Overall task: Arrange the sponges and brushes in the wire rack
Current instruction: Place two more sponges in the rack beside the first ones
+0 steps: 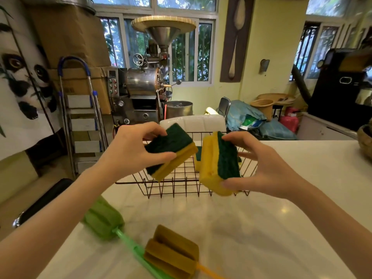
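Note:
I hold two yellow sponges with dark green scouring sides above the dark wire rack. My left hand grips one sponge, tilted, green side up. My right hand grips the other sponge, held upright on its edge over the rack's right part. Another sponge shows inside the rack, mostly hidden between the two held ones. On the white counter near me lie a green sponge brush with a green handle and a brown sponge brush with an orange handle.
The white counter stretches to the right, with a woven basket at its far right edge. A white chair back stands behind the rack. A black stool and a stepladder are to the left, off the counter.

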A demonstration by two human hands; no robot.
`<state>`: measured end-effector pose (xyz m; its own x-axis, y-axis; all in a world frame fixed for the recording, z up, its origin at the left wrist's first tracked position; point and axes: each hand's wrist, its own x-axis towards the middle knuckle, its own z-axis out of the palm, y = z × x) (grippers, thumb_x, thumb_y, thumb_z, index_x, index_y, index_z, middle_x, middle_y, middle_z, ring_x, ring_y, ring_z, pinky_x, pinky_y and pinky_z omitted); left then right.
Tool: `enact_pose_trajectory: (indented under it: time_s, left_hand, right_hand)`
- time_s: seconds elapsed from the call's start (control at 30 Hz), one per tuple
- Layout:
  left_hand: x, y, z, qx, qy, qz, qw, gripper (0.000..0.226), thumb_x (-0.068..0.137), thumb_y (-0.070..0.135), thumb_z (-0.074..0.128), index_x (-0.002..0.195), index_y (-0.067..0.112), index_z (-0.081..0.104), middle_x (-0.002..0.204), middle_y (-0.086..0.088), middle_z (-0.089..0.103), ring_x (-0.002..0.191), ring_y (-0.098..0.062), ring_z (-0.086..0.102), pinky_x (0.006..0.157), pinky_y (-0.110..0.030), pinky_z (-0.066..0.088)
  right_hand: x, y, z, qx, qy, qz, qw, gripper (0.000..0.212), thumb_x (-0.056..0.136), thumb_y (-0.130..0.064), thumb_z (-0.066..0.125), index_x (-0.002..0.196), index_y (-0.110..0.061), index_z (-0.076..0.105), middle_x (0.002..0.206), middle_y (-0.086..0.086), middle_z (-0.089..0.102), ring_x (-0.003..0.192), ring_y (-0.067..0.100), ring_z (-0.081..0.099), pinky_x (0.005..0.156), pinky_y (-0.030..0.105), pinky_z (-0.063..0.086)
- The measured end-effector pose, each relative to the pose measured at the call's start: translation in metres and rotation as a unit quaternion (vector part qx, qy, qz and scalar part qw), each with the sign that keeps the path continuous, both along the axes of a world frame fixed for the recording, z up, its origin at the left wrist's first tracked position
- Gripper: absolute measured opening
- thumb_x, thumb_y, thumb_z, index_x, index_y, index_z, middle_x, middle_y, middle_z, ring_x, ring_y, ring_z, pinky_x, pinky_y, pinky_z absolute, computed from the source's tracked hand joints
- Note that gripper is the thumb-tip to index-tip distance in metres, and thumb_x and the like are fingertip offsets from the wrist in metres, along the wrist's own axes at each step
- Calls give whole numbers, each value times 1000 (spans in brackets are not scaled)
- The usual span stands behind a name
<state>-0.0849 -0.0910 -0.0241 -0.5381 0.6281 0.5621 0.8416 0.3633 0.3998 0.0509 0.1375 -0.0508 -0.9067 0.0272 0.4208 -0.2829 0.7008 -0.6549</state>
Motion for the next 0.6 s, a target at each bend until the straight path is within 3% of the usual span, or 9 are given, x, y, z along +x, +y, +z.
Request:
enact_pose_trajectory:
  time_s: [0.13,0.2,0.3,0.4,0.6]
  left_hand:
    - [-34,16,-5,39,-7,80,996,49,66,36,73,107,13,59,98,0,62,87,-11,56,69,-14,43]
    - [-52,26,-10,26,-25,109,993,50,67,40,72,107,13,58,104,-5,65,87,-12,56,71,-23,48]
    - [-76,44,-17,-37,-62,141,987,53,71,43,68,111,12,53,110,-9,63,85,-14,55,67,-25,51]
    - [-95,61,-28,-102,-83,153,979,59,74,45,65,117,11,45,110,-10,62,86,-19,59,63,-25,50]
    - [-122,83,-54,-217,-57,189,956,53,75,51,60,106,11,46,104,-11,59,85,-22,55,62,-29,43]
  right_hand:
    - [-36,8,14,8,7,4,1000,75,58,-20,84,113,-44,39,117,-28,44,110,-18,42,82,-4,36]
    - [-57,11,17,23,13,-2,1000,77,57,-18,83,114,-42,38,117,-22,45,111,-12,44,84,-3,36]
    - [-88,16,16,55,21,-16,998,81,56,-16,82,121,-30,36,121,-6,43,112,6,44,86,9,44]
    - [-115,20,11,66,10,-18,998,81,55,-17,81,121,-28,34,122,-2,41,115,16,43,90,23,46]
    - [-159,24,1,68,-32,-6,997,78,54,-31,75,120,-27,33,120,0,41,113,17,44,89,24,46]
